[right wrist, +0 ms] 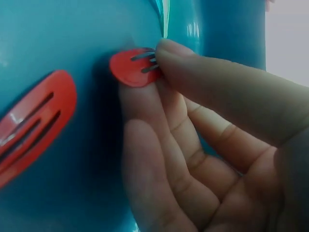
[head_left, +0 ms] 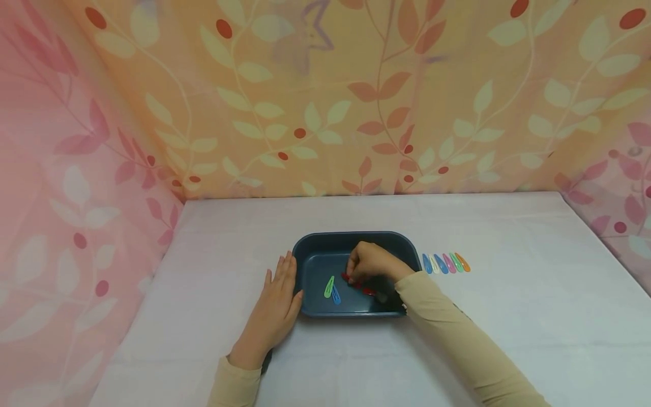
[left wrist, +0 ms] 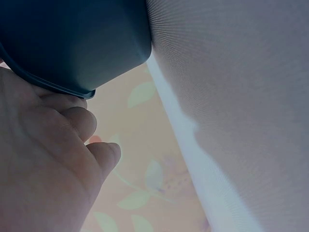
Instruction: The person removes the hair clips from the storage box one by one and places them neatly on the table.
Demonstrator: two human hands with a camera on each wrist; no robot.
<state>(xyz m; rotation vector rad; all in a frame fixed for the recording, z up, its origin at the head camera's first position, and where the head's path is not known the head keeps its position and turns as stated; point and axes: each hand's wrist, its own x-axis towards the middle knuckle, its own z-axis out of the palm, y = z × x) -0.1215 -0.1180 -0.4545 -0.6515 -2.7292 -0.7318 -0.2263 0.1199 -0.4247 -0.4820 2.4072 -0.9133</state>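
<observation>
Over the dark blue tray (head_left: 317,312), my right hand (head_left: 373,262) pinches a red snap hair clip (right wrist: 135,67) between thumb and fingertips. A second red hair clip (right wrist: 36,123) lies on the tray floor beside it. In the head view a green hair clip (head_left: 329,286) and a blue hair clip (head_left: 336,294) lie touching, left of my right hand. My left hand (head_left: 274,305) rests against the tray's left side with its fingers straight, and the left wrist view shows its fingers (left wrist: 79,121) at the tray rim.
To the right of the tray, a row of several hair clips (head_left: 443,263) in blue, white, pink, green and orange lies on the white tablecloth (head_left: 534,294). Behind the table hangs a leaf-patterned curtain (head_left: 325,102).
</observation>
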